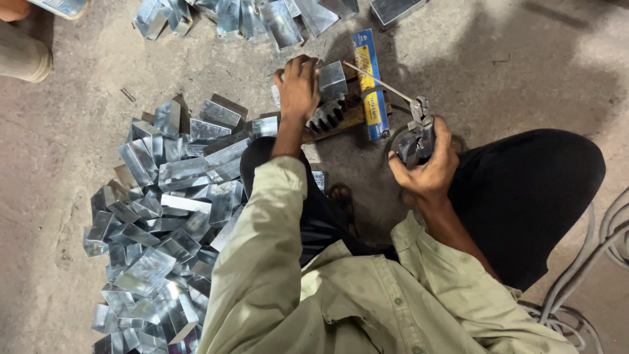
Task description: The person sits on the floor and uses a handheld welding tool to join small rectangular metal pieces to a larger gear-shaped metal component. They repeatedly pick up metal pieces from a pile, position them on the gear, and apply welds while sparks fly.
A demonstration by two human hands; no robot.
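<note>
Head view, looking down on a concrete floor (pixel 511 59): a person in a pale green shirt and dark trousers sits at work among folded sheet-metal pieces. Their left hand (pixel 298 88) presses down with curled fingers on a small shiny metal box (pixel 332 80), which rests on a dark toothed block (pixel 331 115) lying on the floor ahead of the knees. Their right hand (pixel 427 164) is clenched around a welding electrode holder (pixel 417 134); its thin rod (pixel 380 84) slants up and to the left, the tip close to the box, though whether it touches is hard to tell from here. A blue and yellow carton (pixel 370 82) lies just beyond the block. A large heap of finished metal boxes (pixel 164 216) spreads at the left, with more (pixel 262 16) along the top edge. Grey cables (pixel 590 275) trail on the right.
</note>
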